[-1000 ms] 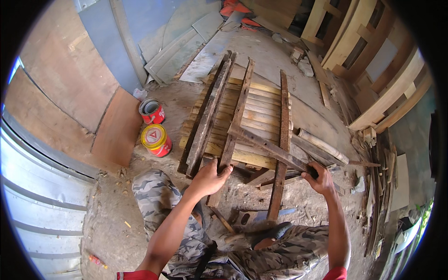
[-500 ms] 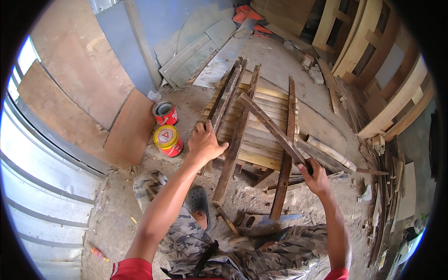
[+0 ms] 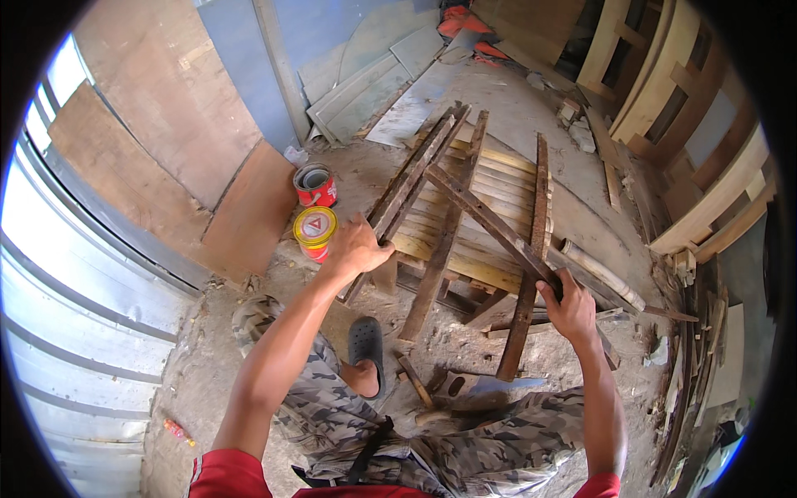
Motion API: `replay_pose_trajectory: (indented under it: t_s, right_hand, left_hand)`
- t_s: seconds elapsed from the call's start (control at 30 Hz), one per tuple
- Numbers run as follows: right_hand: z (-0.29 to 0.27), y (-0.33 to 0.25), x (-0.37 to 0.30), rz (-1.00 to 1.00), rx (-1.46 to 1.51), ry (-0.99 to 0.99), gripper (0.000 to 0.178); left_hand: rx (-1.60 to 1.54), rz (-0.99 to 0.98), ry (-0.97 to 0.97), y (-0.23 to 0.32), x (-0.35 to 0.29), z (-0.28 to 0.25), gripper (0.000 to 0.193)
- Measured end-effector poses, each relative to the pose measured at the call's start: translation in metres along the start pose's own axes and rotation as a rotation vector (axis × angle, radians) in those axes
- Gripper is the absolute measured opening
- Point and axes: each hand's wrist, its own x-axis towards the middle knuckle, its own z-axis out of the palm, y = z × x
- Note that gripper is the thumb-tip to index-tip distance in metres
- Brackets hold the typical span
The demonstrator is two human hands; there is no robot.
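My left hand (image 3: 359, 247) is closed round a pair of dark, weathered wooden strips (image 3: 422, 173) at the left of a low slatted wooden stand (image 3: 502, 187). My right hand (image 3: 571, 307) grips a wooden batten (image 3: 486, 217) that slants across the stand, its near end sticking out past the hand. Beneath and beside it, a middle strip (image 3: 440, 266) and a right strip (image 3: 525, 307) rest lengthwise over the slats, their near ends overhanging. On the ground before me lie a handsaw (image 3: 498, 383), partly hidden by my leg, and a wooden tool handle (image 3: 413, 379).
Two red paint cans stand left of the stand: an open can (image 3: 315, 184) and a yellow-lidded can (image 3: 315, 232). Scrap wood (image 3: 685, 382) is piled at the right. Sheet panels (image 3: 365, 100) lean against the blue wall. A corrugated metal wall (image 3: 83, 349) borders the left.
My right hand has shifted along the slanting batten, so its near end now shows beyond the hand. The left hand stays on its strips. The whole view has shifted slightly.
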Motion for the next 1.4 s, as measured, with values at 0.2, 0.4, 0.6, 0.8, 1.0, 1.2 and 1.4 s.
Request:
replay_pose_trajectory:
  t_s: [0.2, 0.4, 0.6, 0.8, 1.0, 1.2, 1.4]
  right_hand:
    - [0.009, -0.006, 0.009, -0.104, -0.024, 0.148, 0.037]
    - [0.013, -0.038, 0.006, -0.094, -0.035, 0.105, 0.039]
    - [0.015, -0.054, 0.010, -0.091, -0.024, 0.104, 0.040]
    - [0.020, -0.045, 0.011, -0.090, 0.005, 0.132, 0.039]
    - [0.011, -0.035, 0.005, -0.033, 0.010, 0.093, 0.037]
    - [0.006, -0.027, 0.001, 0.019, 0.045, 0.078, 0.032]
    - [0.015, -0.031, 0.007, -0.035, 0.044, 0.086, 0.031]
  left_hand:
    - [-0.275, 0.036, -0.156, -0.034, -0.006, 0.007, 0.097]
    - [-0.456, 0.026, -0.222, -0.040, -0.025, 0.001, 0.097]
    - [-0.328, -0.040, -0.309, -0.021, -0.036, -0.016, 0.115]
    - [-0.579, -0.047, -0.321, -0.036, -0.035, -0.018, 0.115]
    - [-0.430, -0.096, -0.041, -0.101, -0.042, 0.030, 0.113]
    - [-0.488, -0.186, -0.238, -0.125, -0.023, 0.051, 0.106]
    - [-0.356, -0.252, -0.297, -0.149, -0.004, 0.158, 0.104]
